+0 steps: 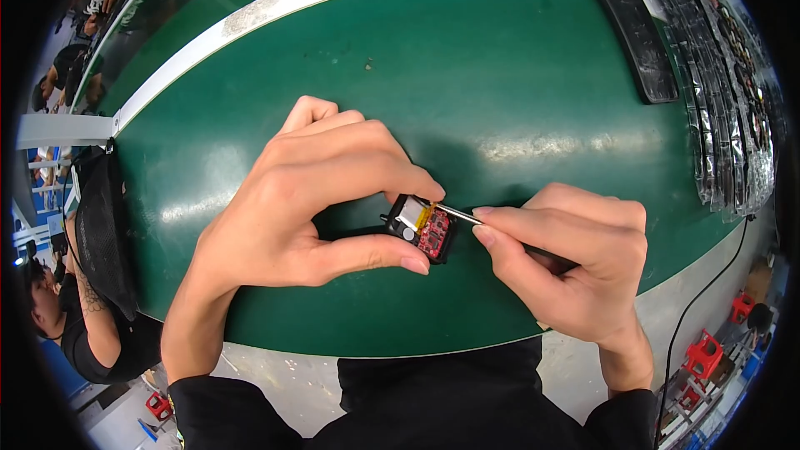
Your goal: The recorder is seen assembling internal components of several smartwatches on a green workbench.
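Between the thumb and index finger of my left hand (308, 200) is a small black electronic device (447, 252) with its inside exposed. A red circuit board (433, 233), a silver battery pouch (412, 212) with yellow tape and a small round silver part (407, 233) show in it. My right hand (575, 258) pinches a thin tool with a dark handle and a slim metal shaft (458, 214), like tweezers or a small pick. Its tip reaches the device's upper edge, by the yellow tape and my left index fingertip. Whether the tip touches a part I cannot tell.
A green table (517, 58) lies under my hands. At the far right are a long black tray (633, 29) and a stack of clear plastic trays (721, 100) holding small parts. A black mesh thing (104, 229) hangs at the left edge, near another person (92, 317).
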Demonstrator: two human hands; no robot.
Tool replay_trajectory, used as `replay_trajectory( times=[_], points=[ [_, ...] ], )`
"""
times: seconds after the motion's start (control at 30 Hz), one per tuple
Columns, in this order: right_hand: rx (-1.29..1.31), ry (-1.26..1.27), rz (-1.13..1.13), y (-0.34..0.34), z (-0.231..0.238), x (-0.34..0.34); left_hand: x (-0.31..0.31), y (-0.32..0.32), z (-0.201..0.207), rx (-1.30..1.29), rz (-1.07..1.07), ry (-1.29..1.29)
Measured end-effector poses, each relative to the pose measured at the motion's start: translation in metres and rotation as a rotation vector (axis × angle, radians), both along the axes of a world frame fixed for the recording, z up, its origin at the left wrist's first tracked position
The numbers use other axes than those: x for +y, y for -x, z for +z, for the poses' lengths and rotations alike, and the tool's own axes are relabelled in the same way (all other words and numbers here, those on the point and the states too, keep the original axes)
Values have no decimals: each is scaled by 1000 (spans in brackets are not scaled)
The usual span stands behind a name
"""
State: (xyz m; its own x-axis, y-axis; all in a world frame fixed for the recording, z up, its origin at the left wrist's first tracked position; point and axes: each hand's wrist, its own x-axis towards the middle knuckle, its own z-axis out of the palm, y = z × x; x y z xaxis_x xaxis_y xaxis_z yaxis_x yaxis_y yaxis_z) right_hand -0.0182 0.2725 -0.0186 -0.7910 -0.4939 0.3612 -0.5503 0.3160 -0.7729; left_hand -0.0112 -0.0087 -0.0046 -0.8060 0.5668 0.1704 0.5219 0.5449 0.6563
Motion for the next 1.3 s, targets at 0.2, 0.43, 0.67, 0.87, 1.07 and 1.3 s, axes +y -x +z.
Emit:
replay_trajectory(
  times=[0.2,0.43,0.67,0.87,1.07,1.3],
  points=[
    [-18,-23,17,0,3,3,2,-1,2,54,-16,58],
    [32,-9,36,3,4,0,-1,3,2,92,-15,31],
    [-46,-14,9,-4,7,2,1,-3,-1,54,-39,-66],
    [-21,84,-197,-13,3,12,10,-4,-9,62,-59,-116],
    [-109,120,-183,-9,7,8,8,-10,-10,52,-15,-91],
    [-153,204,-160,-6,0,-1,10,-11,-5,30,8,-97]
  ],
)
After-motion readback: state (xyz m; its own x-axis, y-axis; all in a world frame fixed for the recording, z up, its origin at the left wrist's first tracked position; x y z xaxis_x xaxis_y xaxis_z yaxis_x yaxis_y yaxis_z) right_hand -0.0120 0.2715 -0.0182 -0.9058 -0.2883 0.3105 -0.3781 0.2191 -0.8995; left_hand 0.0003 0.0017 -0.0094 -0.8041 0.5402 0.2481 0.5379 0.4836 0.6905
